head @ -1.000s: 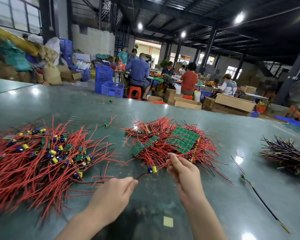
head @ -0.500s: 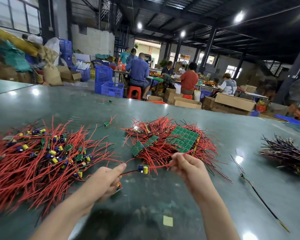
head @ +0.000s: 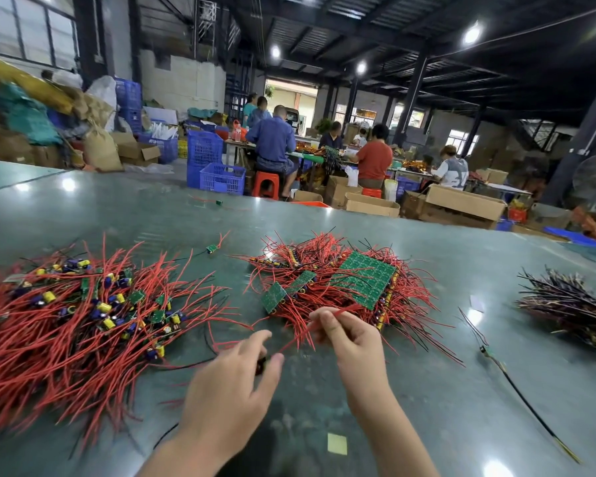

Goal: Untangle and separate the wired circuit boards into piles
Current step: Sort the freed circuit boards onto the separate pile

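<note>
Red wire (head: 319,327) pinched in right hand (head: 350,335); left hand (head: 236,380) gripping small dark component (head: 261,365). Mid-separation from tangled centre pile (head: 331,287). Next, probably: pull free gently, drop onto left pile (head: 69,315).

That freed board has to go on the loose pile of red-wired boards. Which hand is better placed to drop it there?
Left. The left hand already pinches the small board and sits beside the loose pile. The right hand only pinches a red wire by the tangled pile, farther away.
</note>
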The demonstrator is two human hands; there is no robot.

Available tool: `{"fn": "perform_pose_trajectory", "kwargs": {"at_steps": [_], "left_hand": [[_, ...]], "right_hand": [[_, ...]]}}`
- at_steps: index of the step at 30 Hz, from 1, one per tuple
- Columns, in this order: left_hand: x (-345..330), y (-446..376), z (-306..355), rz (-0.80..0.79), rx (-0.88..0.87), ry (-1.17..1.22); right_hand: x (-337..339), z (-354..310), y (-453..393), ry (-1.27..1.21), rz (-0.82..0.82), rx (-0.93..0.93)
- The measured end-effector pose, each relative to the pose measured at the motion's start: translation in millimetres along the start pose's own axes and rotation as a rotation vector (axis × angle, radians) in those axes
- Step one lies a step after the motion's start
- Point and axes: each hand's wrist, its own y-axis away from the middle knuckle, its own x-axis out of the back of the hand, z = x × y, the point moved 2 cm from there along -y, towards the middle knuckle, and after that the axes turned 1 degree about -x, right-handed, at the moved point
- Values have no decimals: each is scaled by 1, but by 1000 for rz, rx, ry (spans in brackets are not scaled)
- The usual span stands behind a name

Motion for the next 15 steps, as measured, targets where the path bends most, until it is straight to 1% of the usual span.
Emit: {"fn": "perform_pose_trajectory", "kwargs": {"at_steps": [2,4,5,6,10,11,13,14,15], "left_hand": [[-9,3,1,-41,37,127],[-9,2,1,-15,41,263],[-7,1,1,-5,39,279],[-7,-1,0,-8,36,246],[1,-6,1,24,37,178],[3,-6,3,9,38,191],[6,-10,4,-52,70,257],[7,-12,3,-99,104,359],[9,-13,4,-179,160,506]], "right_hand": [[-1,-2,2,-74,15,-19],[0,-4,2,-106,5,-40],[1,-4,2,-142,-4,-64],[2,-4,1,-203,-10,-106],[3,0,-3,-526,-5,-380],[3,0,-4,-572,1,-422],[5,1,-5,-546,3,-428],[6,1,-6,-529,15,-423],[7,2,-7,-540,35,-432]]}}
